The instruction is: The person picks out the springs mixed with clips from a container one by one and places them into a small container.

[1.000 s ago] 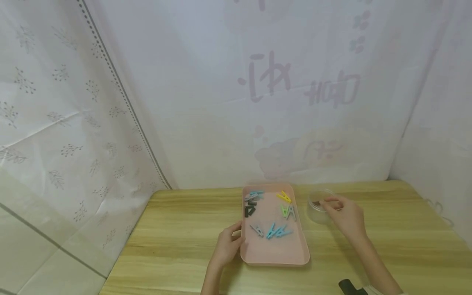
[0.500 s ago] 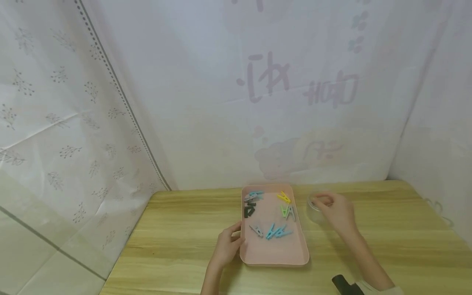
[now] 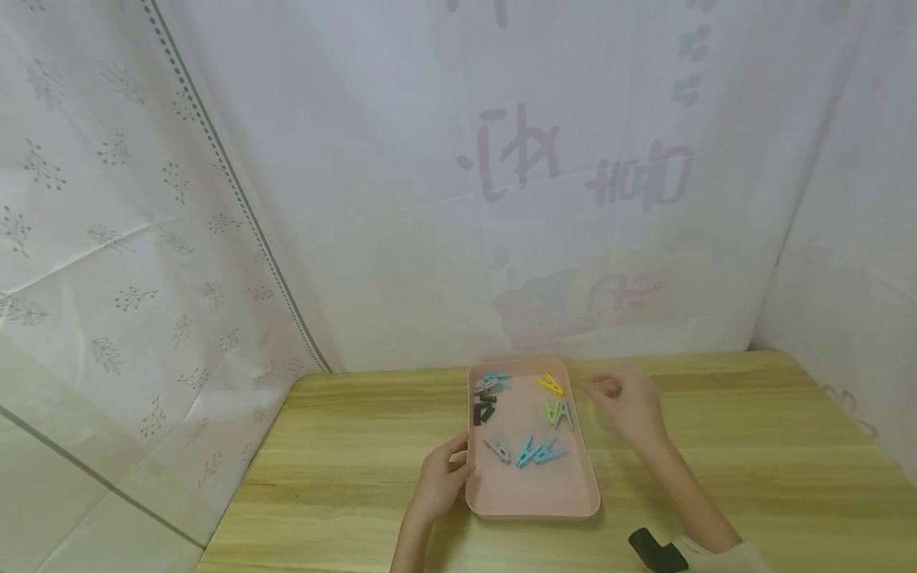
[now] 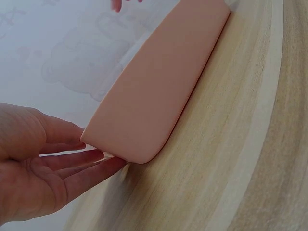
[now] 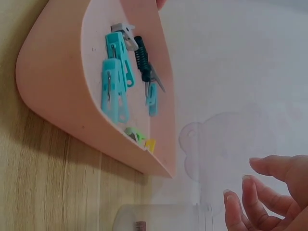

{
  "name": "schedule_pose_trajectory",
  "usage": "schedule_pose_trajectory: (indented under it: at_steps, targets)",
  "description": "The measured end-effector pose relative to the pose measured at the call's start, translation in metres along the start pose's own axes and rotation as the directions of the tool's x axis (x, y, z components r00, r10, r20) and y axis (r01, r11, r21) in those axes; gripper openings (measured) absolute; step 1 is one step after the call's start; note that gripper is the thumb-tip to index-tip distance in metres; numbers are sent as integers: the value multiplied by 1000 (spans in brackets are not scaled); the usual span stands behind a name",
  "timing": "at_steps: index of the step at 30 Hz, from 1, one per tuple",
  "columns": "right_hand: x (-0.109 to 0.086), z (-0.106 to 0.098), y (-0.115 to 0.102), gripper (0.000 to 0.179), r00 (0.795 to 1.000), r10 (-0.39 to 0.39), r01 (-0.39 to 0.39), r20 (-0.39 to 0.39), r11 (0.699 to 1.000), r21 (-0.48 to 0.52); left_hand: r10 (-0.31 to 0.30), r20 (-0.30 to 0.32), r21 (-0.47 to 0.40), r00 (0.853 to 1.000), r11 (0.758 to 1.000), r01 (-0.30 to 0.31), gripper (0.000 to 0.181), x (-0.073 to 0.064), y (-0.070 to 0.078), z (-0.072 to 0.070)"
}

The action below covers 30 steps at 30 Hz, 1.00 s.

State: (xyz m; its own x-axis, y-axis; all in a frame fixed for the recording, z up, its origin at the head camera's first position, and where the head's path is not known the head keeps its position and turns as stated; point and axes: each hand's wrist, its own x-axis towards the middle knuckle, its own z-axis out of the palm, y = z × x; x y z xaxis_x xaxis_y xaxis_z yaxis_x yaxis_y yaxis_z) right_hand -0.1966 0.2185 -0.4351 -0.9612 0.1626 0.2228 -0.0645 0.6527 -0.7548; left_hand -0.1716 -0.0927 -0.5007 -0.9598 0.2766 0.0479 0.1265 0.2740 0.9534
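My left hand holds the left edge of the pink tray, its thumb at the rim and its fingers against the outer side in the left wrist view. Blue, grey, green and yellow clothespins lie in the tray, with several dark ribbed pieces like springs at its left side. Just right of the tray, in the air, is my right hand, fingers loosely bent with nothing between them in the right wrist view. A clear jar stands close by; a brown ribbed piece shows inside it.
The tray stands on a wood-grain table. Behind the far edge hangs a pale printed sheet, with more sheeting at both sides. A black piece sits at the right sleeve.
My right hand has moved left from over the jar toward the tray's right edge. The brown piece once between its fingers no longer shows there. My left hand stays at the tray.
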Motion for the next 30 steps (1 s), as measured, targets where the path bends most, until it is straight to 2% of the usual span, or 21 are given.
schedule_pose_trajectory:
  at_steps: [6, 14, 16, 23, 30]
  targets:
    - [3, 5, -11, 32, 999, 8, -8, 49, 1000, -1, 1, 6, -22, 1000, 1000, -1, 50, 1, -2, 0]
    - [9, 16, -19, 47, 988, 39, -49, 152, 997, 63, -10, 2, 17, 1000, 1000, 10, 50, 0, -2, 1]
    - [9, 21, -20, 46, 985, 50, -61, 163, 996, 63, -16, 3, 19, 1000, 1000, 16, 50, 0, -3, 1]
    - [14, 35, -26, 35, 986, -17, 3, 169, 996, 84, -3, 0, -1, 1000, 1000, 3, 50, 0, -4, 3]
    - [22, 47, -32, 29, 979, -35, 25, 203, 998, 52, 3, 0, -12, 1000, 1000, -3, 50, -1, -2, 1]
